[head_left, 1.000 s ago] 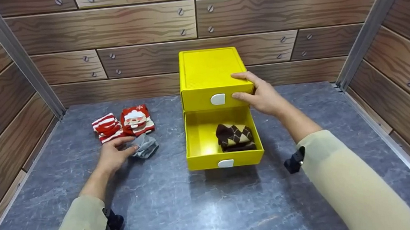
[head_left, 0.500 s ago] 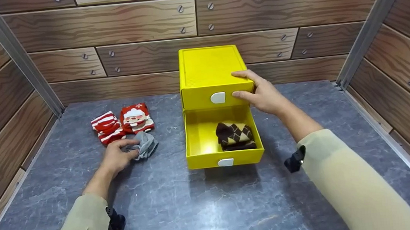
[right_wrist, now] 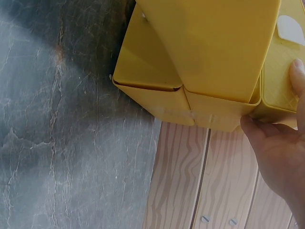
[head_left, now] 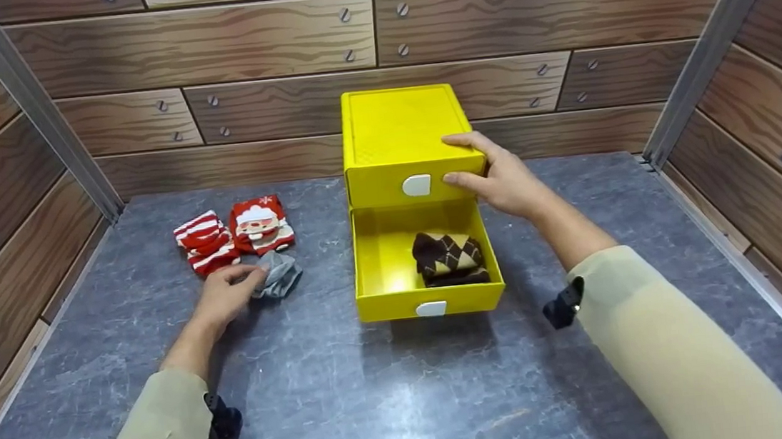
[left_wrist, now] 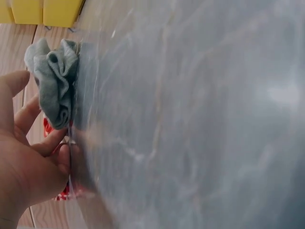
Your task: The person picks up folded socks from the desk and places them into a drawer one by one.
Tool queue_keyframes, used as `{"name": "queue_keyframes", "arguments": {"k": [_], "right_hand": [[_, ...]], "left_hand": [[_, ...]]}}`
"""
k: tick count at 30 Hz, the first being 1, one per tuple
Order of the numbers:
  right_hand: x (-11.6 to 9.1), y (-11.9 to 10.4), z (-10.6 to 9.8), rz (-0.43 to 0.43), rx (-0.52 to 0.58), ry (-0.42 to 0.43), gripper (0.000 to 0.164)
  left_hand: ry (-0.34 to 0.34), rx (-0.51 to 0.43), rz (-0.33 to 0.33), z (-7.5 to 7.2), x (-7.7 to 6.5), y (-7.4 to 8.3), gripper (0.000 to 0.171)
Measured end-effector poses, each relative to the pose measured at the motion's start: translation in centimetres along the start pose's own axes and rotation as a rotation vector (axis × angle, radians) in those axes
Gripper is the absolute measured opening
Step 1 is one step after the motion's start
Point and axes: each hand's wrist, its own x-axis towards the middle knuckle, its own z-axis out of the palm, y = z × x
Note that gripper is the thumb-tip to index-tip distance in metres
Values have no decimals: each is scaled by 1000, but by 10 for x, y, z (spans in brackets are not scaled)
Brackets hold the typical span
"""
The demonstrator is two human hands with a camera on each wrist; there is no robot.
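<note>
At the left of the head view, my left hand [head_left: 228,296] pinches the near-left edge of a crumpled grey sock [head_left: 281,274] between thumb and forefinger. In the left wrist view that sock [left_wrist: 55,83] lies bunched on the tabletop beside the fingers. My right hand [head_left: 508,183] grips the front right corner of a yellow two-drawer box [head_left: 403,125], thumb on the upper drawer's front and a finger on top. The lower drawer [head_left: 388,306] is pulled out. Inside it, on the right, lies a folded brown-and-cream argyle sock pair [head_left: 448,255].
Behind the grey sock lie a red-and-white striped folded sock [head_left: 205,241] and a red sock with a Santa face [head_left: 261,225]. Wood-patterned walls [head_left: 266,109] enclose the grey marbled tabletop [head_left: 352,410] at the back and both sides.
My left hand has moved slightly right onto the grey sock, and its thumb and forefinger have come together at the sock's edge. The right hand stays on the box.
</note>
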Motion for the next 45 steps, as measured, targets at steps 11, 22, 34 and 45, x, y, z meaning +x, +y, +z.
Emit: {"name": "queue_keyframes", "arguments": {"k": [11,22,34,45], "right_hand": [[-1,-1,-1,-4,11,21,62],[0,-2,0,1,17,23,61],[1,-2,1,4,10,18,62],[0,0,1,28,17,22,61]], "left_hand": [[1,91,93,7,2,-2,39],[-24,197,116,9,1,3,38],[-99,175,117,14,4,7,40],[-150,110,132,18,-2,22,40]]}}
